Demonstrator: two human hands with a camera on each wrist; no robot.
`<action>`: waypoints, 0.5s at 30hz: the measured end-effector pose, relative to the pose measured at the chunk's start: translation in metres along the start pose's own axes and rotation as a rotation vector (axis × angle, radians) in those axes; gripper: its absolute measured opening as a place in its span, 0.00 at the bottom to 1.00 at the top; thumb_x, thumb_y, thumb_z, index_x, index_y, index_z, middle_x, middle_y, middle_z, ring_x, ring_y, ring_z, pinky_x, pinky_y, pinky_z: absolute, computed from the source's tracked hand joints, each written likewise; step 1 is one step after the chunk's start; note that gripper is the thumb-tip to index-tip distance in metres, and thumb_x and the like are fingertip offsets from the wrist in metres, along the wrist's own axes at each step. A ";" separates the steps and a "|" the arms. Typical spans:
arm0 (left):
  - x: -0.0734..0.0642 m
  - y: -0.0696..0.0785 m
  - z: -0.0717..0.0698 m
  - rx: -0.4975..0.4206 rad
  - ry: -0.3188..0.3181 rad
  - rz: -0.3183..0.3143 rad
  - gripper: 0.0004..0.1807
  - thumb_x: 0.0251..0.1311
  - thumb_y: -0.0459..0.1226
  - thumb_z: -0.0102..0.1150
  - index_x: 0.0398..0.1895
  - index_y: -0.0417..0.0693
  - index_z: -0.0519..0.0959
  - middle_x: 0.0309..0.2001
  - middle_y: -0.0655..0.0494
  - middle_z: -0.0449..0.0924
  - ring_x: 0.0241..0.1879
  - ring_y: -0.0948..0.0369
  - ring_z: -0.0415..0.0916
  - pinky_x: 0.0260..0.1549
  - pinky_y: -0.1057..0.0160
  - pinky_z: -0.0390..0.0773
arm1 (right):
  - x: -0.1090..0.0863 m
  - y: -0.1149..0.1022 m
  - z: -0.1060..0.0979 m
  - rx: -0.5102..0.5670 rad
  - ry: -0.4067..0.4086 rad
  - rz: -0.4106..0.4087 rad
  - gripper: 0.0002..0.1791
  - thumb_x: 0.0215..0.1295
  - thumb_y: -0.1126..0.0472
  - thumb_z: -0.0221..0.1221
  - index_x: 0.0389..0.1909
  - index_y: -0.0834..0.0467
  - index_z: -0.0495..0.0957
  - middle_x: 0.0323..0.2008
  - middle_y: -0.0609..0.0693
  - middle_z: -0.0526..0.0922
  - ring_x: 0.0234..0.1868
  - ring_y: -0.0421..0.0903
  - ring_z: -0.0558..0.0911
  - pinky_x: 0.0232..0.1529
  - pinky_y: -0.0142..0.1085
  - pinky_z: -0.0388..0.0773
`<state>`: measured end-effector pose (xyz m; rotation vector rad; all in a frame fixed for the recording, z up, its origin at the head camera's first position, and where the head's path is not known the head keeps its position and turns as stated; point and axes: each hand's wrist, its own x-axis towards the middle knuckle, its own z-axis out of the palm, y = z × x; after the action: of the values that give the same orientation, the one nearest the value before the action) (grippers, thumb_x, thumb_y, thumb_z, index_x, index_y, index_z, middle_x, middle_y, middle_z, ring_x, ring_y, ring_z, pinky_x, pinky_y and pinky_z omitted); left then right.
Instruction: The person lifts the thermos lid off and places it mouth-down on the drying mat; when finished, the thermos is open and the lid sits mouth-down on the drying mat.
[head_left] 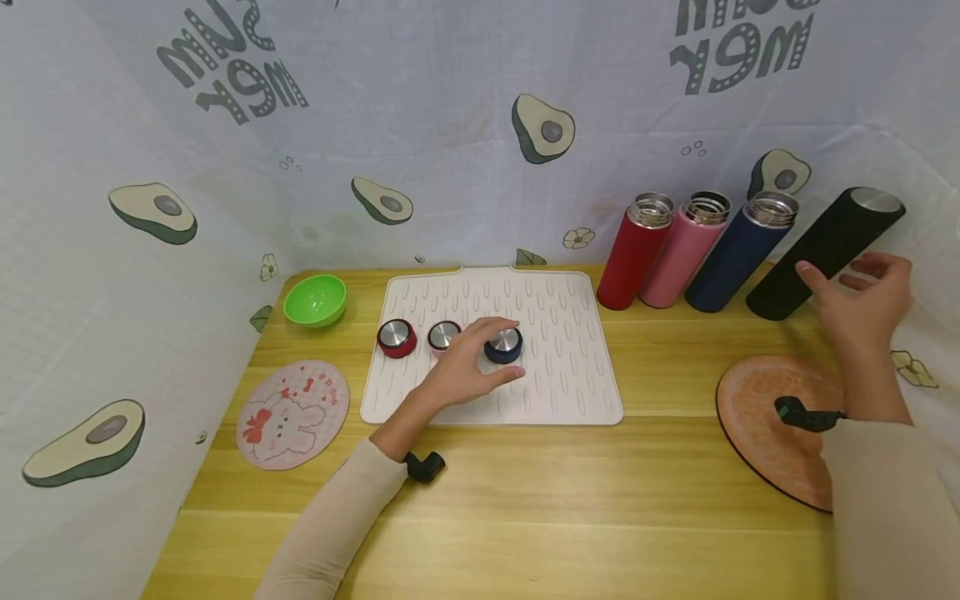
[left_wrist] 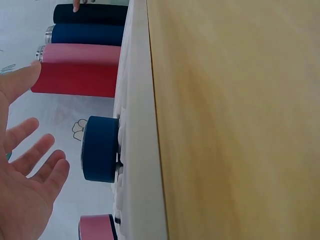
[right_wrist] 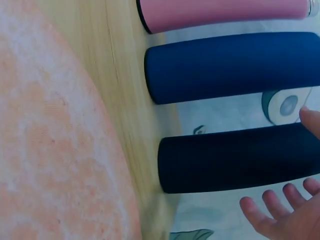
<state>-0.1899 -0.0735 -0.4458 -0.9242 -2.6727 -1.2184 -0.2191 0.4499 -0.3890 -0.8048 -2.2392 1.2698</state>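
Note:
My left hand [head_left: 467, 367] hovers over the white ridged mat [head_left: 566, 367], thumb and fingers spread around a dark blue bottle lid [head_left: 504, 342]. In the left wrist view a gap shows between those fingers and the blue lid [left_wrist: 101, 149]. A red lid [head_left: 396, 338] and a pink lid [head_left: 442, 334], partly behind the hand, sit to its left. On the far right, my right hand [head_left: 864, 304] is beside a black thermos [head_left: 821, 250] with its lid on. Its thumb lies at one side of the black thermos [right_wrist: 235, 159], the other fingers loosely bent at the opposite side.
Lidless red [head_left: 632, 260], pink [head_left: 681, 260] and blue thermoses [head_left: 738, 262] stand along the back, left of the black one. A round orange mat [head_left: 772, 417] lies under the right forearm. At left are a green bowl [head_left: 315, 301] and a round rabbit-print mat [head_left: 294, 417].

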 end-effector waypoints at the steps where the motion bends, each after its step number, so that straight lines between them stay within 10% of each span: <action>1: 0.001 0.001 0.000 -0.002 -0.001 0.003 0.37 0.60 0.54 0.72 0.72 0.61 0.73 0.70 0.59 0.72 0.72 0.60 0.68 0.70 0.44 0.69 | 0.001 0.000 0.000 0.004 -0.021 0.012 0.39 0.61 0.38 0.67 0.68 0.34 0.58 0.55 0.22 0.60 0.50 0.22 0.65 0.52 0.23 0.67; 7: 0.005 0.001 0.000 0.005 -0.012 -0.003 0.37 0.60 0.55 0.72 0.72 0.62 0.72 0.70 0.60 0.72 0.72 0.60 0.67 0.71 0.46 0.69 | 0.012 0.002 0.004 0.098 -0.137 0.068 0.49 0.65 0.44 0.66 0.78 0.37 0.45 0.72 0.30 0.54 0.68 0.28 0.63 0.75 0.29 0.60; 15: 0.010 -0.002 0.005 -0.038 -0.041 0.004 0.42 0.58 0.55 0.73 0.75 0.64 0.69 0.75 0.63 0.68 0.74 0.59 0.65 0.72 0.48 0.69 | 0.029 0.011 0.011 0.138 -0.164 0.032 0.45 0.70 0.45 0.61 0.80 0.36 0.46 0.81 0.36 0.51 0.78 0.37 0.57 0.80 0.31 0.52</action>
<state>-0.1982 -0.0662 -0.4481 -0.9697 -2.6866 -1.2679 -0.2444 0.4667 -0.4012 -0.7116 -2.2410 1.5365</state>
